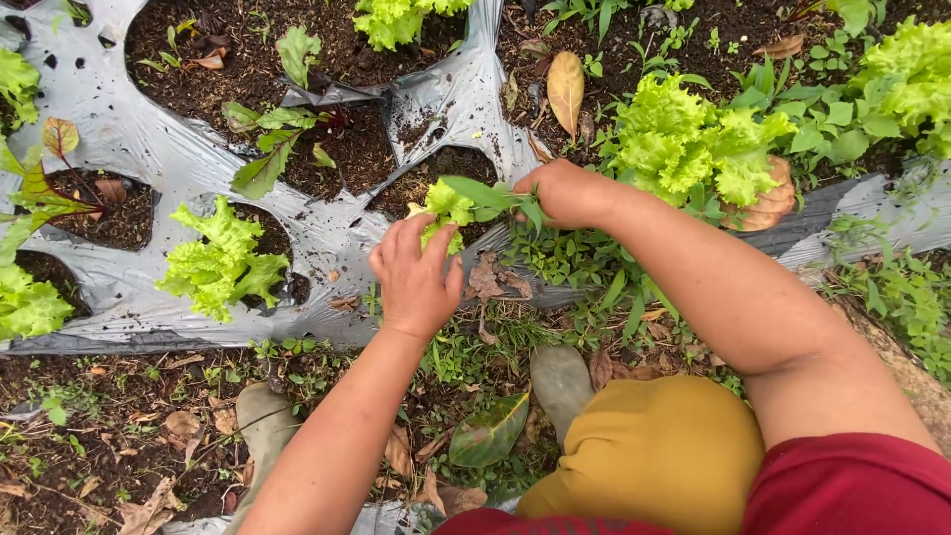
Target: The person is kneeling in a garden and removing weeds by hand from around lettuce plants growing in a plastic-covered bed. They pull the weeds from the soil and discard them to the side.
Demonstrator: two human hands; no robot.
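Left hand (416, 275) grips the base of a small lettuce seedling (446, 206) over a planting hole (436, 178) in the grey mulch sheet (149, 149). Right hand (565, 193) is closed on its leaves. Seedling not yet seated in soil; neighbouring lettuce (223, 260) already stands planted.

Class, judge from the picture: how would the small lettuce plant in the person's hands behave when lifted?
The lettuce plant probably flops: its thin frilly leaves droop between the left hand and right hand. It looks light and likely tears easily.
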